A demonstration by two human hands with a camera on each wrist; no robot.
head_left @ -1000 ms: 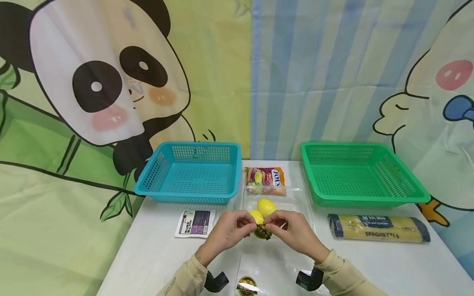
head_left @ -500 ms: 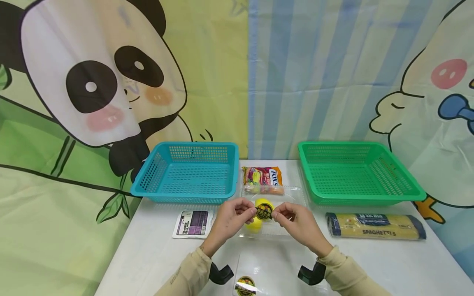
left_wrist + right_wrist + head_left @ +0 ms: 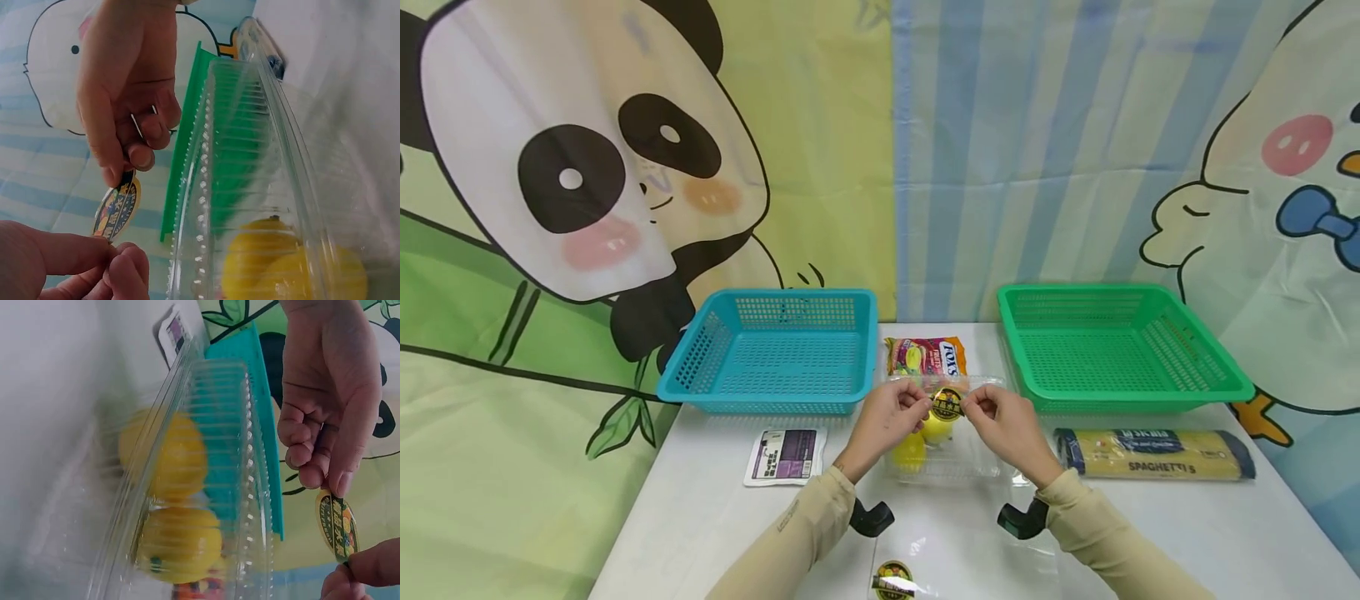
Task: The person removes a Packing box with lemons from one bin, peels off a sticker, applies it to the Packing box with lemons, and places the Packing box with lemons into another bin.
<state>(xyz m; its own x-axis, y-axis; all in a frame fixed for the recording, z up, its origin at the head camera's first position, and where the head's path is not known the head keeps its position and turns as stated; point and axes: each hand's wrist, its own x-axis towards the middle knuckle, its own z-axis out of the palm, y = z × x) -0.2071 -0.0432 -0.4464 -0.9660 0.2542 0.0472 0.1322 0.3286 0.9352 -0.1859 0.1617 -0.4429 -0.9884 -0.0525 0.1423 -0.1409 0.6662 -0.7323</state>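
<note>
A round black-and-gold sticker with fruit pictures is stretched between both hands. My left hand pinches its left end between thumb and fingers, and my right hand pinches the right end. Beneath them is a clear plastic clamshell box holding two yellow lemons, its lid down over them. In the left wrist view the sticker stands just off the box's ribbed side, near the rim. The right wrist view shows its printed face between the two sets of fingertips.
Behind the box lies a bag of candy. A blue basket stands at back left, a green basket at back right. A white-and-purple packet lies left, a spaghetti pack right. Another round sticker lies on clear film in front.
Both hands have carried the sticker away from the person, from the box's front over the lemons to nearer its back edge. Both keep their pinch on it.
</note>
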